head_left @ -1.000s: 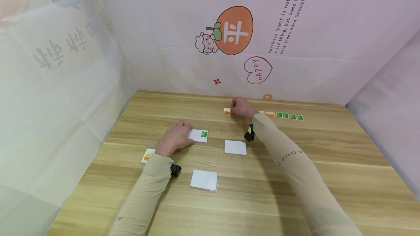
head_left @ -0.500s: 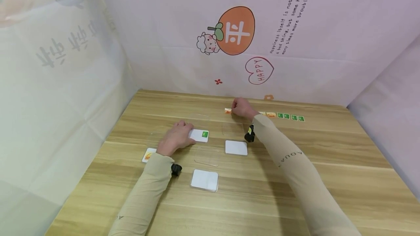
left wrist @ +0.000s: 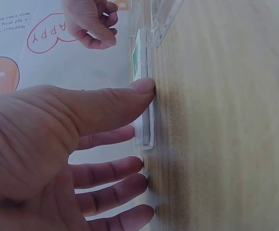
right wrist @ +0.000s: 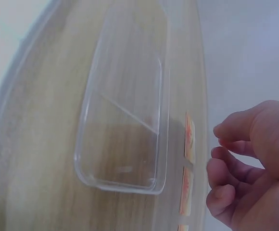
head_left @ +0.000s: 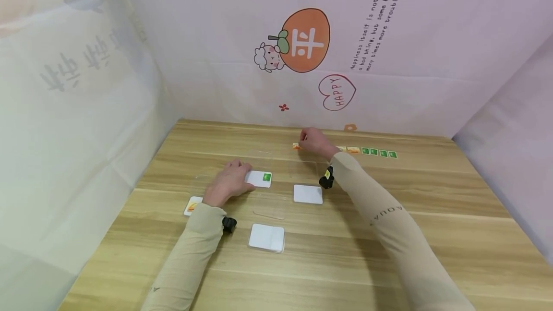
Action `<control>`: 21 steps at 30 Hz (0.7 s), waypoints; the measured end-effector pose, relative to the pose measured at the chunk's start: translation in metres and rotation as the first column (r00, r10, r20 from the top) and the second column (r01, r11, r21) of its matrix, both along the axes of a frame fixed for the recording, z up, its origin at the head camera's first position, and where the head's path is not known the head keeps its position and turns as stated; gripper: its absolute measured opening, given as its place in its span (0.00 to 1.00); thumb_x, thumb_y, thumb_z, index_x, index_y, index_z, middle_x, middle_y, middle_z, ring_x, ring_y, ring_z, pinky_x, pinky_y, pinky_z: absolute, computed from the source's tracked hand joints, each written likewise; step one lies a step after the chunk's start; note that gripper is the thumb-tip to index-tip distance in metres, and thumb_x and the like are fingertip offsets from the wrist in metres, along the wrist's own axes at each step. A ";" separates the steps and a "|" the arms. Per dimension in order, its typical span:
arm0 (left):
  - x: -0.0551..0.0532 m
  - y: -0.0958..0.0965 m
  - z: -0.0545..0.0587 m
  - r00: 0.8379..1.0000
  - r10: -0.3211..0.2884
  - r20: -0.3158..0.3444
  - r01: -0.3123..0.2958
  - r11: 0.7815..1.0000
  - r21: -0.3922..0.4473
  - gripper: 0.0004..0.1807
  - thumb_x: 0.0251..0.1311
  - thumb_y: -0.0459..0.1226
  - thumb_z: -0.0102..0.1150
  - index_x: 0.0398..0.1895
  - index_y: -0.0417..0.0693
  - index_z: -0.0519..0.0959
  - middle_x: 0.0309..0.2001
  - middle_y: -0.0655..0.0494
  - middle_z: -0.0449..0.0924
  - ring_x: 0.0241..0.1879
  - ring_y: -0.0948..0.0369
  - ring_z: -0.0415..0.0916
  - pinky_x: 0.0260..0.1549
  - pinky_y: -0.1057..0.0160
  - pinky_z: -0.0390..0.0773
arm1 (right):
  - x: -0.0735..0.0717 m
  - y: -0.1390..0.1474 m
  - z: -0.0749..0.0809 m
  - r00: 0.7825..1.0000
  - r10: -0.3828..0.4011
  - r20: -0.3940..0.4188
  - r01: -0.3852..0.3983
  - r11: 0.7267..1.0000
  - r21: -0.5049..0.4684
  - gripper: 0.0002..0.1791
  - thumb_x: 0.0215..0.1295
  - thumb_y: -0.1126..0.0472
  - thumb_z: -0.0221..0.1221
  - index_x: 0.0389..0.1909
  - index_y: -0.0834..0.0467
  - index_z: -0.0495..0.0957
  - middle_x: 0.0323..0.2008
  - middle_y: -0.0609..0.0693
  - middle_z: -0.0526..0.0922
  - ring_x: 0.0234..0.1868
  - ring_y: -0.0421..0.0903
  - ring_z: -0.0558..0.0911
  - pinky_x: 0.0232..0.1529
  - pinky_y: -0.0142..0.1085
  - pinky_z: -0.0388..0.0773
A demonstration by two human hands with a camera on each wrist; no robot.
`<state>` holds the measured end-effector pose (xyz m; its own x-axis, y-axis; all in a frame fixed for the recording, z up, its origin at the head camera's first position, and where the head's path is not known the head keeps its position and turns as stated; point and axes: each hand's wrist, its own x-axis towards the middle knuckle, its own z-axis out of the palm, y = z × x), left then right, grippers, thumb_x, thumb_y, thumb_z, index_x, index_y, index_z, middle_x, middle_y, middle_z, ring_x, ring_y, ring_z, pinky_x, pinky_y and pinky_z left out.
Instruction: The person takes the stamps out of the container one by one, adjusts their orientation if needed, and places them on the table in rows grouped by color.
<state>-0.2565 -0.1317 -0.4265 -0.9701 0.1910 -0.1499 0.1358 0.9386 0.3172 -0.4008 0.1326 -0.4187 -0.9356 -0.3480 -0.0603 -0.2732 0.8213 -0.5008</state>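
Note:
In the head view my left hand (head_left: 230, 180) holds a flat white card (head_left: 255, 178) with a green picture in one corner. The left wrist view shows its thumb on the near edge of the clear case (left wrist: 149, 115) under that card, the index finger across from it and the other fingers by the tabletop. My right hand (head_left: 317, 142) hovers over a row of small orange picture cards (head_left: 295, 146) near the wall. Seen from the right wrist, its fingers (right wrist: 221, 168) are curled with thumb and index close together. I cannot tell whether they pinch a small card.
Green picture cards (head_left: 378, 152) continue the row rightward. Clear cases (right wrist: 122, 159) lie around the middle of the table (head_left: 345, 272). White cards lie right (head_left: 308, 194) and in front (head_left: 266, 237). An orange-printed card (head_left: 191, 205) is partly hidden by the left wrist. A printed cloth (head_left: 233, 90) hangs behind.
The head view has shifted slightly. Both hands stay at nearly the same places, left on the white card, right over the orange cards.

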 end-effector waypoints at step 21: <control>0.000 -0.002 0.001 1.000 -0.016 -0.002 0.016 1.000 0.012 0.33 0.59 0.49 0.67 0.66 0.49 0.71 0.60 0.43 0.69 0.55 0.48 0.66 0.51 0.49 0.72 | 0.029 -0.021 0.001 0.998 0.058 -0.027 -0.057 0.998 0.012 0.07 0.68 0.58 0.56 0.38 0.58 0.78 0.36 0.53 0.81 0.36 0.46 0.77 0.35 0.35 0.74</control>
